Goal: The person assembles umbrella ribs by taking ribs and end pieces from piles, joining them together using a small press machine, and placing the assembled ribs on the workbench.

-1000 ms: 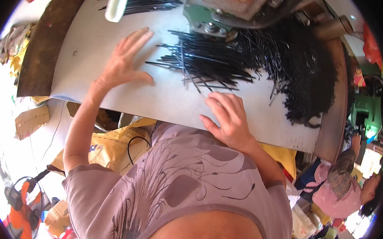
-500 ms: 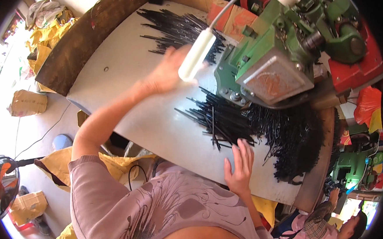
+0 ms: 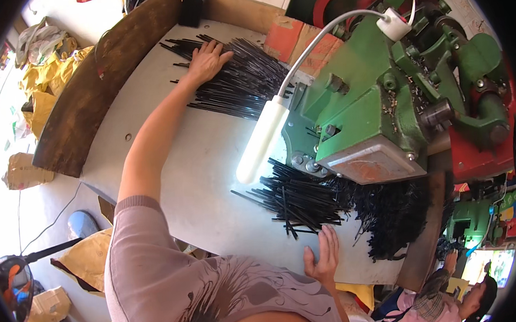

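Note:
My left hand (image 3: 209,60) reaches far across the metal table and rests, fingers spread, on a fanned pile of thin, shiny black strips (image 3: 238,82). It lies on top of the pile and is not closed around any strip. A second bundle of black strips (image 3: 300,197) lies nearer me, its strips crossing loosely at the left end. My right hand (image 3: 323,256) stays at the near side of that bundle, palm down with fingers stretched out, fingertips close to the strip ends. Right of it sits a dense, tangled heap of black pieces (image 3: 394,217).
A green machine (image 3: 361,113) overhangs the table's right side. A lit white tube lamp (image 3: 262,140) hangs in front of it on a bent cable. Brown boards (image 3: 99,82) edge the metal tabletop (image 3: 183,189). Another person (image 3: 444,303) works at the lower right.
My left hand has moved away from me and leftward, from beside the lamp onto the far pile. My right hand keeps its place by the near bundle. The whole view has shifted somewhat.

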The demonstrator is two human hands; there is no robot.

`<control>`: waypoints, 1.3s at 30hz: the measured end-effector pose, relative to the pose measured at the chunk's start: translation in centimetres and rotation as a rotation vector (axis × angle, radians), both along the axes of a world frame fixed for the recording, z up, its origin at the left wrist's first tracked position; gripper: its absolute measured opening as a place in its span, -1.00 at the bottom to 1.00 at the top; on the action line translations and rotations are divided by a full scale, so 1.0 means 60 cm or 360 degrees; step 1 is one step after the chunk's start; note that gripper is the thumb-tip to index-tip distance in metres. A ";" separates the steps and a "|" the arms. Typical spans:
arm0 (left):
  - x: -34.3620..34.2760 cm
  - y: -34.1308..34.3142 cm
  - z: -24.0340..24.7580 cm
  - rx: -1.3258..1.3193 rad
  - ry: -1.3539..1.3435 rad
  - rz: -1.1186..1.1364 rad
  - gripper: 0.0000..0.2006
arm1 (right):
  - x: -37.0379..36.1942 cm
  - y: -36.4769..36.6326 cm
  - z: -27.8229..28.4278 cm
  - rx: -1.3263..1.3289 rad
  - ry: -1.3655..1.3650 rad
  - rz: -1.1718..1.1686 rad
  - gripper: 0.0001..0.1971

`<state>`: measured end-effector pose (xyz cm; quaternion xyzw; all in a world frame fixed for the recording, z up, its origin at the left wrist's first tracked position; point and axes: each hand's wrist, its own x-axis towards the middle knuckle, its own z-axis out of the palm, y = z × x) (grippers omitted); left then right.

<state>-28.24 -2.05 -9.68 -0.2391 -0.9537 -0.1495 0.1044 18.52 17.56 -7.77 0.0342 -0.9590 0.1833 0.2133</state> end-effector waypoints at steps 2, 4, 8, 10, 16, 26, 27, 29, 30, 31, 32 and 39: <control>0.033 0.004 -0.017 0.0024 0.0070 -0.0052 -0.42 | -0.002 0.001 0.000 0.0003 0.0019 -0.0006 -0.64; 0.077 0.009 -0.021 0.0044 0.0260 -0.0268 -0.42 | -0.002 0.001 -0.001 0.0008 0.0021 -0.0038 -0.65; 0.166 0.029 0.016 -0.0179 -0.0050 -0.0209 -0.38 | 0.001 0.006 -0.004 0.0013 0.0002 -0.0048 -0.66; 0.165 0.042 0.019 -0.0024 0.0185 -0.0396 -0.37 | 0.002 0.007 -0.005 0.0005 0.0017 0.0006 -0.64; 0.026 0.103 -0.003 0.0204 0.0166 -0.0906 -0.52 | -0.002 -0.002 0.001 0.0010 0.0014 0.0052 -0.66; 0.024 0.157 0.006 -0.0004 0.0381 -0.0813 -0.70 | 0.001 0.003 0.001 -0.0050 -0.0038 -0.0058 -0.66; 0.026 0.158 0.011 -0.0055 0.0321 -0.0768 -0.71 | 0.003 0.003 -0.001 -0.0068 -0.0039 -0.0057 -0.66; 0.031 0.159 0.015 -0.0036 0.0222 -0.0695 -0.74 | 0.004 0.002 -0.002 -0.0092 -0.0046 -0.0057 -0.65; 0.035 0.157 0.016 -0.0042 0.0215 -0.0694 -0.74 | 0.005 0.002 0.000 -0.0108 -0.0050 -0.0053 -0.65; 0.040 0.154 0.016 -0.0001 0.0257 -0.0708 -0.74 | 0.006 0.002 0.002 -0.0124 -0.0054 -0.0050 -0.65; 0.045 0.151 0.016 0.0041 0.0299 -0.0723 -0.75 | 0.006 0.000 0.003 -0.0130 -0.0058 -0.0048 -0.65; 0.074 0.111 0.022 -0.0149 0.0157 -0.0495 -0.72 | 0.012 -0.009 0.008 -0.0188 -0.0119 -0.0111 -0.62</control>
